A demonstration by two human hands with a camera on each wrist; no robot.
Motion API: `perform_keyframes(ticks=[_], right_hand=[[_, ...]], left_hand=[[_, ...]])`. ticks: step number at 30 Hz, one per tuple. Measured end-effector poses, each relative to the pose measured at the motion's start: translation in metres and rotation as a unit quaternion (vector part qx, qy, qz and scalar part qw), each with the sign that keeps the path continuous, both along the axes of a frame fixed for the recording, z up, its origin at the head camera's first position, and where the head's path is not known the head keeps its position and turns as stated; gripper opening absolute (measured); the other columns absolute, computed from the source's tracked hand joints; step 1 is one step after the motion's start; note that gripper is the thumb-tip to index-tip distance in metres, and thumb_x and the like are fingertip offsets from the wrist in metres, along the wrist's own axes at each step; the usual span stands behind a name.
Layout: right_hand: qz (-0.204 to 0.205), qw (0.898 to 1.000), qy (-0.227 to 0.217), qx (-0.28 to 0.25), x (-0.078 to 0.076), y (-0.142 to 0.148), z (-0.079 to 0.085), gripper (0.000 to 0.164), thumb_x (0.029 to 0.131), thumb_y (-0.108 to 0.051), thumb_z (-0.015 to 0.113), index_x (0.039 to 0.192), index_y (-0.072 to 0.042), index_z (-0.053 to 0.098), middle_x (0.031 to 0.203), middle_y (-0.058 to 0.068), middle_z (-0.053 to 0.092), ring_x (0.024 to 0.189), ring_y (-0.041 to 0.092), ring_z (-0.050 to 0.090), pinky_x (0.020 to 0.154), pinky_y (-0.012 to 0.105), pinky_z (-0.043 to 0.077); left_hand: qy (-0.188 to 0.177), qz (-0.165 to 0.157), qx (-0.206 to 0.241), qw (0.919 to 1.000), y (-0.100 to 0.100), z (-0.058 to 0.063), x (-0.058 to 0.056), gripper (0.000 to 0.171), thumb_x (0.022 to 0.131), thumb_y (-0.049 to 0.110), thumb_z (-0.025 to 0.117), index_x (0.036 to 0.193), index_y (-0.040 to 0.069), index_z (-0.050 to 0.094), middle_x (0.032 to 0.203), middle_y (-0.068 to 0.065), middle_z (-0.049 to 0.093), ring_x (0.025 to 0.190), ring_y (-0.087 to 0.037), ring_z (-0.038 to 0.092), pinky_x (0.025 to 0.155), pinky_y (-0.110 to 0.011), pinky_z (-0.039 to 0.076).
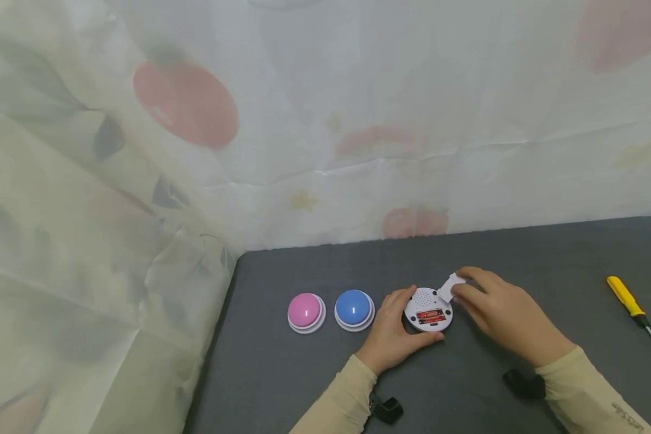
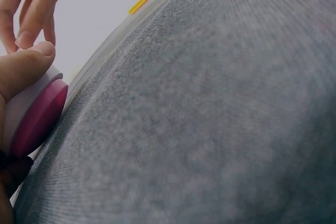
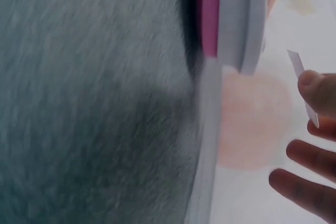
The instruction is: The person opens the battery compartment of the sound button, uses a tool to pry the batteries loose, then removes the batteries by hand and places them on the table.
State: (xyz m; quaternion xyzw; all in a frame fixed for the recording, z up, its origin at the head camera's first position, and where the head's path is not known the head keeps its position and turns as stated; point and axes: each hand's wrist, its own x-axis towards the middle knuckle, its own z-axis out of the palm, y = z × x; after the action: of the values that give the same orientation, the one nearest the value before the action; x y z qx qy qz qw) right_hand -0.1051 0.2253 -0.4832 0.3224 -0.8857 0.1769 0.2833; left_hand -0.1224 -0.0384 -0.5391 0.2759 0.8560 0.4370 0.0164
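The left hand (image 1: 393, 334) grips a round button device (image 1: 423, 297) by its edge, fingers on the far rim and thumb along the near one. The right hand (image 1: 512, 316) pinches a small white cover (image 1: 449, 289) between thumb and finger, its other fingers spread apart; a gap shows between cover and device in the right wrist view.

The device is upside down over the desk (image 1: 521, 253), to the right of two other buttons, its magenta dome (image 2: 43, 116) facing the desk and its white underside up. Whether the dome touches the desk, I cannot tell. In the underside, the battery compartment is uncovered and holds red batteries (image 1: 430, 316) lying side by side, below a perforated grille.

Just left of the left hand is a blue button (image 1: 352, 306), and beside that a pink button (image 1: 304, 310), both dome up on white bases. Well to the right lies a yellow-handled screwdriver (image 1: 624, 295).
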Motion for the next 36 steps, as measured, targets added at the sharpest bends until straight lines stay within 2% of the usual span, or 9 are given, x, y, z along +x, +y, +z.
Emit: perform_keyframes(ticks=[6, 7, 9, 11, 12, 14, 17, 24, 36], right_hand=[[-0.042, 0.999, -0.004, -0.015, -0.007, 0.013, -0.009, 0.065, 0.118, -0.055, 0.031, 0.113, -0.011, 0.079, 0.119, 0.02, 0.069, 0.094, 0.038, 0.073, 0.065, 0.055, 0.061], [-0.049, 0.999, -0.009, -0.018, -0.008, 0.016, -0.01, 0.062, 0.118, -0.053, 0.034, 0.112, -0.011, 0.078, 0.119, 0.02, 0.069, 0.093, 0.039, 0.073, 0.065, 0.056, 0.061], [-0.067, 0.997, -0.018, -0.023, -0.01, 0.021, -0.013, 0.039, 0.115, -0.044, 0.057, 0.111, -0.012, 0.078, 0.118, 0.021, 0.069, 0.093, 0.04, 0.073, 0.065, 0.058, 0.061], [-0.084, 0.996, -0.031, -0.028, -0.011, 0.026, -0.016, 0.019, 0.103, -0.028, 0.079, 0.112, -0.011, 0.078, 0.118, 0.022, 0.069, 0.094, 0.041, 0.072, 0.066, 0.06, 0.06], [-0.092, 0.995, -0.038, -0.029, -0.011, 0.028, -0.017, 0.021, 0.095, -0.019, 0.086, 0.112, -0.011, 0.079, 0.118, 0.022, 0.069, 0.094, 0.041, 0.072, 0.067, 0.061, 0.06], [-0.11, 0.992, -0.049, -0.031, -0.012, 0.032, -0.019, 0.035, 0.079, -0.005, 0.093, 0.111, -0.011, 0.079, 0.117, 0.022, 0.068, 0.093, 0.041, 0.071, 0.068, 0.062, 0.06], [-0.13, 0.989, -0.063, -0.035, -0.013, 0.039, -0.023, 0.035, 0.079, -0.004, 0.094, 0.109, -0.01, 0.079, 0.116, 0.022, 0.067, 0.091, 0.04, 0.071, 0.069, 0.062, 0.06], [-0.166, 0.978, -0.109, -0.058, -0.012, 0.055, -0.03, 0.025, 0.085, -0.003, 0.091, 0.106, -0.007, 0.078, 0.116, 0.023, 0.066, 0.087, 0.04, 0.07, 0.069, 0.063, 0.058], [-0.185, 0.972, -0.134, -0.046, -0.012, 0.07, -0.032, 0.021, 0.088, -0.003, 0.089, 0.105, -0.005, 0.078, 0.117, 0.027, 0.065, 0.086, 0.042, 0.069, 0.065, 0.061, 0.057]], left_hand=[[-0.001, 0.011, -0.007, 0.9999, -0.001, 0.0, 0.001, 0.1, 0.086, 0.046, 0.095, 0.165, 0.009, 0.047, 0.16, -0.003, 0.053, 0.148, -0.015, 0.047, 0.122, -0.039, 0.042], [-0.002, 0.013, -0.008, 0.9999, -0.001, 0.0, 0.001, 0.1, 0.086, 0.046, 0.096, 0.164, 0.009, 0.047, 0.16, -0.003, 0.053, 0.148, -0.015, 0.047, 0.122, -0.039, 0.042], [-0.005, 0.015, -0.009, 0.9998, -0.001, 0.0, 0.001, 0.1, 0.085, 0.046, 0.096, 0.164, 0.009, 0.047, 0.16, -0.003, 0.053, 0.148, -0.015, 0.047, 0.122, -0.039, 0.041], [-0.006, 0.017, -0.01, 0.9998, -0.001, 0.0, 0.001, 0.1, 0.085, 0.046, 0.096, 0.164, 0.009, 0.047, 0.159, -0.002, 0.054, 0.148, -0.015, 0.047, 0.122, -0.038, 0.041], [-0.007, 0.017, -0.009, 0.9998, -0.002, 0.0, 0.001, 0.1, 0.085, 0.046, 0.096, 0.164, 0.009, 0.047, 0.159, -0.002, 0.054, 0.148, -0.014, 0.047, 0.122, -0.038, 0.042], [-0.008, 0.017, -0.009, 0.9998, -0.002, 0.0, 0.001, 0.1, 0.085, 0.046, 0.096, 0.164, 0.009, 0.047, 0.159, -0.001, 0.054, 0.148, -0.014, 0.047, 0.122, -0.038, 0.042], [-0.011, 0.017, -0.008, 0.9998, -0.002, 0.001, 0.001, 0.1, 0.085, 0.047, 0.096, 0.165, 0.01, 0.047, 0.16, -0.001, 0.053, 0.148, -0.014, 0.047, 0.122, -0.039, 0.042], [-0.017, 0.017, -0.01, 0.9997, -0.003, 0.002, 0.003, 0.101, 0.086, 0.047, 0.095, 0.166, 0.011, 0.046, 0.161, 0.0, 0.052, 0.148, -0.013, 0.046, 0.122, -0.039, 0.041], [-0.015, 0.016, -0.007, 0.9997, -0.004, 0.003, 0.003, 0.1, 0.086, 0.047, 0.095, 0.166, 0.011, 0.046, 0.161, 0.0, 0.052, 0.149, -0.013, 0.046, 0.122, -0.04, 0.042]])
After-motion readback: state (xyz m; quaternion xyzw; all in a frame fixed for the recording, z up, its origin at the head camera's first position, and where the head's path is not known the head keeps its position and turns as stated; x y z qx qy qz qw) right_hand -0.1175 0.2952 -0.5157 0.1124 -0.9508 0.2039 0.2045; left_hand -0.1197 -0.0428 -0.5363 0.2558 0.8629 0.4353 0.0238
